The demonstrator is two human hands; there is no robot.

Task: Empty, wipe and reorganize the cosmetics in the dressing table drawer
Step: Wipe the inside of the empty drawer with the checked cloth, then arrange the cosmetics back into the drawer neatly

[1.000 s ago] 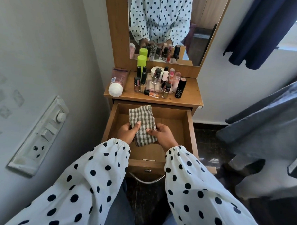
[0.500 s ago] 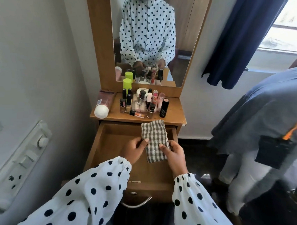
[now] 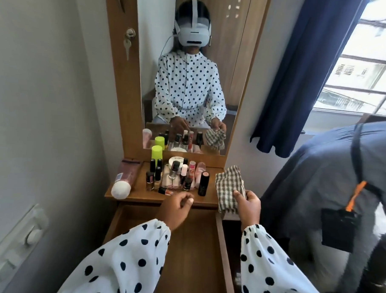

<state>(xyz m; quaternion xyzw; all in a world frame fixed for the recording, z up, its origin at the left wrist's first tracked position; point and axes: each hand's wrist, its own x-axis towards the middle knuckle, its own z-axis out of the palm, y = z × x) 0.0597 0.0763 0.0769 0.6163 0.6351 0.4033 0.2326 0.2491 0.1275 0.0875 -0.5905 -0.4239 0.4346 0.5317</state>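
Step in hand, judged: wiping done, cloth going aside, cosmetics next to return.

Right hand [image 3: 248,204], right of centre: fingers and thumb curled round folded checked cloth [image 3: 229,187], cloth raised over right end of tabletop [image 3: 209,201]. Left hand [image 3: 176,204], centre: fingers loosely curled, holding nothing, just short of cosmetics [image 3: 175,176].

To do well: set cloth flat at bare right end of tabletop, clear of black tube [image 3: 203,183] standing nearest; tall and narrow, likely to topple if brushed. Take front items first, lying lipstick [image 3: 165,191] before upright bottles behind. One bottle per grasp; cluster packed tight, touching.

Drawer [image 3: 224,247], lower centre: pulled open, wood floor bare where visible, sleeves hiding near part. Cosmetics massed centre of tabletop below mirror [image 3: 191,68]; pink tube [image 3: 124,181] lying at left end, green-capped bottle [image 3: 157,152] at back.
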